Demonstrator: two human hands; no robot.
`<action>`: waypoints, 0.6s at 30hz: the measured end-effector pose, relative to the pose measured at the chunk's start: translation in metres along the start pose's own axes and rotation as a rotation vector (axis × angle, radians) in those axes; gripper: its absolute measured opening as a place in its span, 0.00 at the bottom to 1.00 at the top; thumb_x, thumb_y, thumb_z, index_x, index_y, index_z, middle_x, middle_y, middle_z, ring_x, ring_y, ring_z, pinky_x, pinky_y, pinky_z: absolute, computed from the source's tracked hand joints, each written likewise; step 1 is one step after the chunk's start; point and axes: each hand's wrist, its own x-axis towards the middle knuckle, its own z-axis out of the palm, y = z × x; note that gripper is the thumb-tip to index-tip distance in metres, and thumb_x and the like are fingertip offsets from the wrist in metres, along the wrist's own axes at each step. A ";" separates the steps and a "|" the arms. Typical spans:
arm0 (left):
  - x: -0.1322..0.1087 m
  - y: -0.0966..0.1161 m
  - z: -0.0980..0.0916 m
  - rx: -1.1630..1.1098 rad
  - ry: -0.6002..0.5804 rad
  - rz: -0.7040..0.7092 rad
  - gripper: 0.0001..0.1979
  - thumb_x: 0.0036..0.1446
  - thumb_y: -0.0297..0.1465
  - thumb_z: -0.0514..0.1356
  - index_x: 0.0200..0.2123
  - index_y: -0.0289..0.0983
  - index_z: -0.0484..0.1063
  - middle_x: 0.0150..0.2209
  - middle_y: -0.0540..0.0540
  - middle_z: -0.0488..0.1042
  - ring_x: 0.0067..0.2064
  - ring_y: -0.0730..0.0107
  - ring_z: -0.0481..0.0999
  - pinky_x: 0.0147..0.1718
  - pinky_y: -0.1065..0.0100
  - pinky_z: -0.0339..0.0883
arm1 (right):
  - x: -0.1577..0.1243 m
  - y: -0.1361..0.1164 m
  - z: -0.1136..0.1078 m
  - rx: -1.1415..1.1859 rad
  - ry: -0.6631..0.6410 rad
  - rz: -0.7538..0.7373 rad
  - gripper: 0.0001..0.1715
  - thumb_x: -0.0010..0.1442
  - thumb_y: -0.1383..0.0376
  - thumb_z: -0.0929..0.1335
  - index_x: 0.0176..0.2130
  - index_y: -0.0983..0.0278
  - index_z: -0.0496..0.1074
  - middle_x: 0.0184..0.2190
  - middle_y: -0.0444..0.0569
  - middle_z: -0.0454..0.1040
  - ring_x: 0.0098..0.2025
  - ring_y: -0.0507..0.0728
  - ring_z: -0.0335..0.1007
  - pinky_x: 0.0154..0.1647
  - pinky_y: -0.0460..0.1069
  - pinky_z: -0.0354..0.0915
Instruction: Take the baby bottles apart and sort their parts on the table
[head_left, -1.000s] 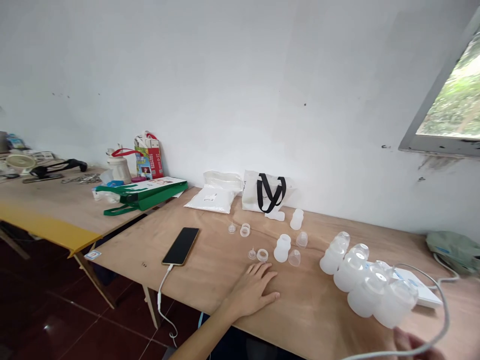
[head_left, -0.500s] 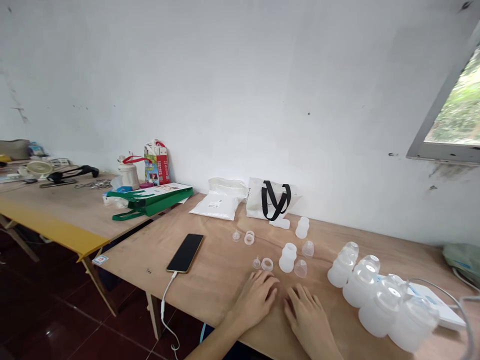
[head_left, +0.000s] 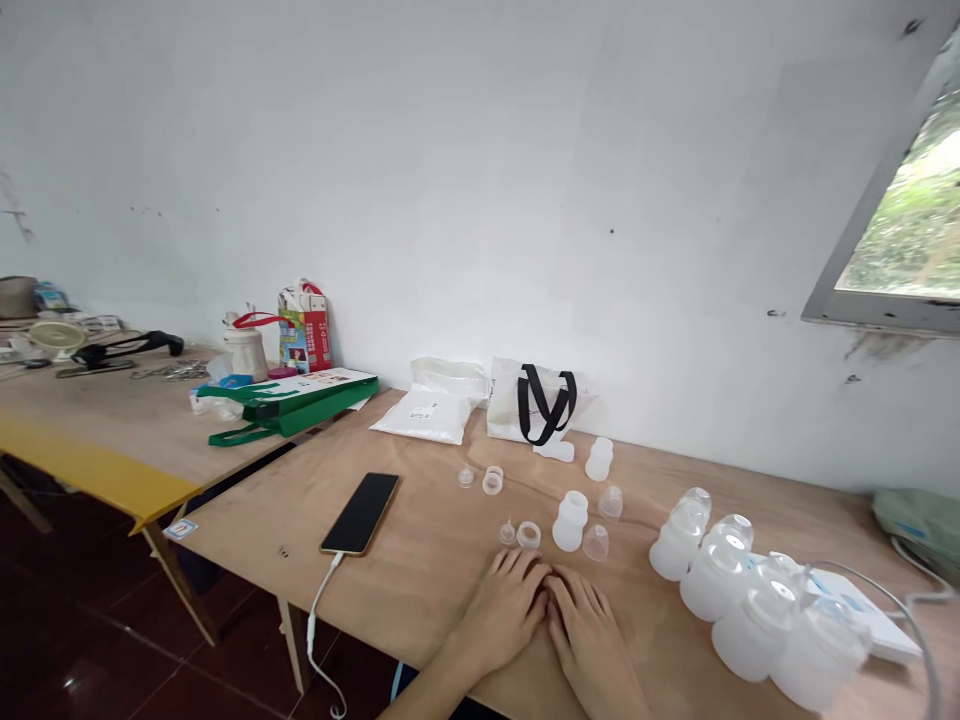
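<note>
The table is matt, grainy plywood. The bottles are frosted, translucent plastic. The phone has a glossy black face. The wall is matt white.

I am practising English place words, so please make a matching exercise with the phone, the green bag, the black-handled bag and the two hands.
Things:
1 phone
2 green bag
3 black-handled bag
4 left hand and right hand

Places or states:
a against the wall
b flat on the near table, side by side
c on the left table
d plugged into a white cable

Pairs: 1-d, 2-c, 3-a, 4-b
</note>
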 end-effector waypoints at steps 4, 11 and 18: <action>0.000 -0.001 0.001 -0.006 0.011 -0.001 0.15 0.69 0.29 0.54 0.57 0.40 0.68 0.61 0.44 0.70 0.61 0.54 0.68 0.62 0.51 0.63 | 0.001 0.000 0.003 -0.012 -0.009 -0.010 0.20 0.65 0.71 0.61 0.53 0.56 0.70 0.54 0.50 0.77 0.53 0.63 0.75 0.53 0.59 0.68; -0.001 -0.001 0.001 -0.002 0.031 0.001 0.16 0.70 0.28 0.54 0.58 0.41 0.68 0.61 0.44 0.70 0.61 0.55 0.69 0.62 0.52 0.64 | 0.002 -0.002 0.001 -0.023 -0.028 -0.018 0.20 0.65 0.72 0.61 0.53 0.57 0.70 0.54 0.49 0.77 0.53 0.63 0.74 0.54 0.60 0.68; -0.002 -0.002 -0.001 -0.002 0.017 0.001 0.16 0.70 0.29 0.54 0.59 0.41 0.68 0.63 0.44 0.69 0.62 0.56 0.68 0.63 0.52 0.63 | 0.002 0.000 0.002 -0.034 -0.030 -0.017 0.20 0.66 0.71 0.61 0.54 0.57 0.70 0.54 0.51 0.76 0.53 0.64 0.74 0.54 0.61 0.68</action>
